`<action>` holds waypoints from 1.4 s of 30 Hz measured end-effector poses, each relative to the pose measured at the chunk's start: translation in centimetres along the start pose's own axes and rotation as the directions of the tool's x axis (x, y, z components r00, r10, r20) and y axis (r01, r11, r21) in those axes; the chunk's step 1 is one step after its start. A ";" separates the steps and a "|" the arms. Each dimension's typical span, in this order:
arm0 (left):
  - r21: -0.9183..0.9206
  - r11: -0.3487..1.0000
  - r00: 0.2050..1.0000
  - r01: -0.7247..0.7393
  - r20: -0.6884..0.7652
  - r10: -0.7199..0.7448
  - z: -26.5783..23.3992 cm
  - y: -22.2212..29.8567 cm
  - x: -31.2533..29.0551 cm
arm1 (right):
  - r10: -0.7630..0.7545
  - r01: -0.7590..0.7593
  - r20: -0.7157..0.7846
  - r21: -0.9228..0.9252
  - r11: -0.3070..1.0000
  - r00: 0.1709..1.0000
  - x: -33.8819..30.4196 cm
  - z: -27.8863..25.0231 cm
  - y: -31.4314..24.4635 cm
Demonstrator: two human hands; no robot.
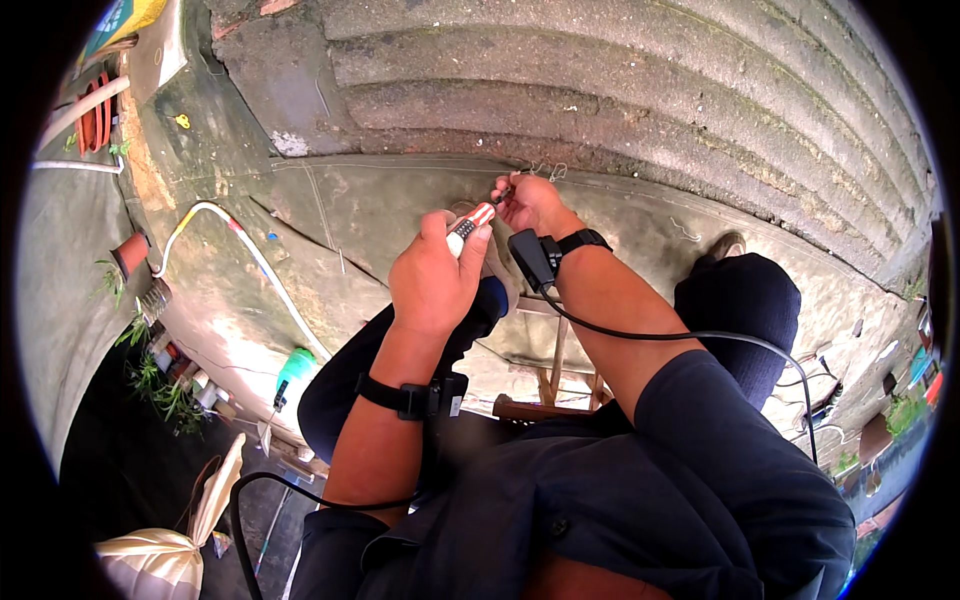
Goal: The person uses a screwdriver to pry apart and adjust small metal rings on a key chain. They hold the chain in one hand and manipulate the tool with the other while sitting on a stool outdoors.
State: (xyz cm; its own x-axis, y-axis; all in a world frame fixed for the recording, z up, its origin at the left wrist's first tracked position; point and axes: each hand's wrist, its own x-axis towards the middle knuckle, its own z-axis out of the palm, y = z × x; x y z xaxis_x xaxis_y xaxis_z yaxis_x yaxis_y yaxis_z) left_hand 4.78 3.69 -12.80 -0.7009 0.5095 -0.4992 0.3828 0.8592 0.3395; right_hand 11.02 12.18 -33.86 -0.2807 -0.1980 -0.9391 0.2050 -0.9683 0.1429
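My left hand (432, 280) grips a tool with a red and white handle (470, 224), a screwdriver by its look, its tip pointing up toward my right hand. My right hand (528, 202) is closed in a pinch on something small and thin at the top edge of a stained concrete wall (350, 215), just under a corrugated roof sheet (620, 90). What the right fingers hold is too small to tell. Bent wire (548, 170) sticks out beside them. Both wrists wear black straps with devices and cables.
A wooden ladder or stool (555, 385) shows under my legs. A white hose (255, 255) runs down the wall to a green fitting (296, 366). A tied white sack (160, 560) lies at lower left. Pots and plants (150, 370) stand on the left.
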 end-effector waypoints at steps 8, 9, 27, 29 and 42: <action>0.063 0.969 0.963 -0.240 -0.114 0.246 0.3 -1.2 -0.3 | 0.007 -0.010 0.019 0.139 0.990 1.000 -1.8 0.9 2.2; 0.029 0.976 0.968 -0.218 -0.124 0.220 0.3 -0.9 -0.4 | 0.000 -0.004 0.026 0.159 0.987 1.000 -1.8 0.9 2.4; -0.040 0.998 0.996 0.054 0.069 -0.051 -0.2 0.1 -0.4 | -0.044 0.039 0.027 0.141 0.989 0.999 -2.0 0.9 2.3; -0.027 0.998 0.998 -0.062 0.012 0.062 0.4 -0.5 -0.5 | -0.029 0.028 0.001 0.109 0.994 1.000 -2.2 0.8 2.4; 0.042 0.966 0.964 -0.255 -0.068 0.257 1.0 -0.9 -0.9 | -0.438 0.402 -0.074 -0.285 0.870 0.896 -12.8 -0.3 -7.4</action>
State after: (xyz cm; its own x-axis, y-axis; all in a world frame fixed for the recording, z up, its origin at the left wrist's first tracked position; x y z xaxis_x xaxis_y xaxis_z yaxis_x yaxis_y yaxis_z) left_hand 5.65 2.50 -13.42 -0.6179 0.7089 -0.3400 0.5736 0.7022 0.4217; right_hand 13.40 21.90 -22.99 -0.2721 0.2576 -0.9272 0.3331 -0.8787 -0.3419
